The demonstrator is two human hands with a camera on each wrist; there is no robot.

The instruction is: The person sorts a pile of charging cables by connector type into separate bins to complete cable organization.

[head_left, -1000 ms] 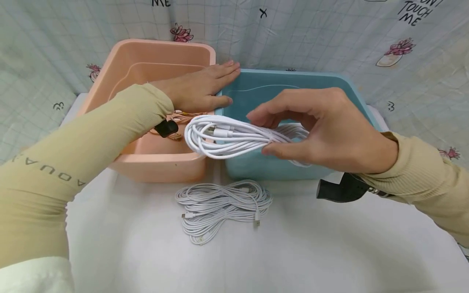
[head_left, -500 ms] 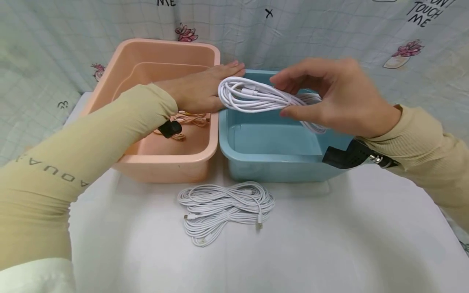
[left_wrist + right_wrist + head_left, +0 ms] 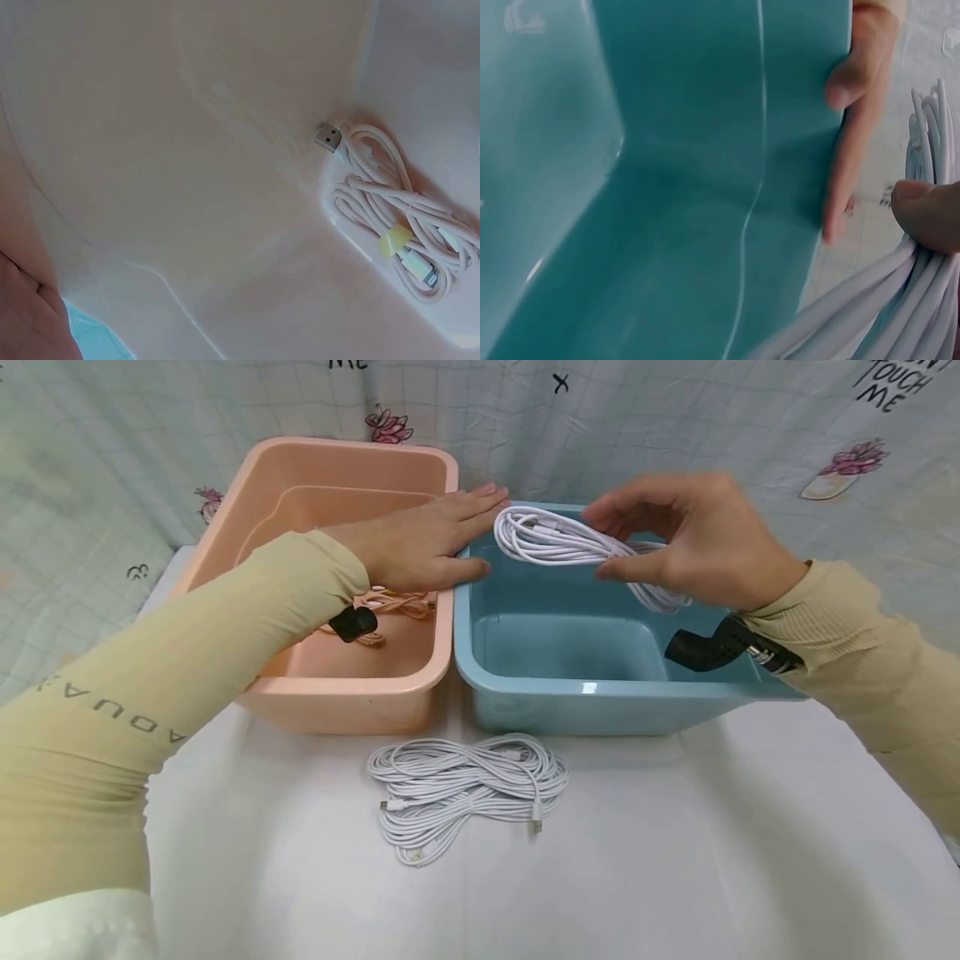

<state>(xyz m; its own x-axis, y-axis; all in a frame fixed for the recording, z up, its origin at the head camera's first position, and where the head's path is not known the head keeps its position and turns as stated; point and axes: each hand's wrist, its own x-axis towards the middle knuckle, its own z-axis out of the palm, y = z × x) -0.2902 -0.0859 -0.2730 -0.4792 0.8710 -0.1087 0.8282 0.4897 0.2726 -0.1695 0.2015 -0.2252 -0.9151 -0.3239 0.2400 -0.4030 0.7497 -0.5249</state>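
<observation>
My right hand [image 3: 697, 543] pinches a coiled white USB cable [image 3: 555, 537] between thumb and fingers, over the back of the blue bin [image 3: 600, 687]. In the right wrist view the thumb [image 3: 930, 214] presses across the strands of that cable [image 3: 922, 300]. My left hand [image 3: 427, 541] lies flat with straight fingers across the adjoining rims of the peach bin [image 3: 345, 685] and the blue bin. Beneath the left wrist, a peach-coloured cable bundle [image 3: 405, 217] with a USB plug and a yellow tie lies on the peach bin's floor.
In front of the bins, several coiled white cables [image 3: 468, 793] lie in a pile on the white-covered table [image 3: 600, 877]. A patterned curtain [image 3: 510, 427] hangs close behind both bins. The two bins stand side by side.
My right hand has carried the white cable up and back to the right, from the bins' shared edge to over the blue bin. The left hand stays on the rims.
</observation>
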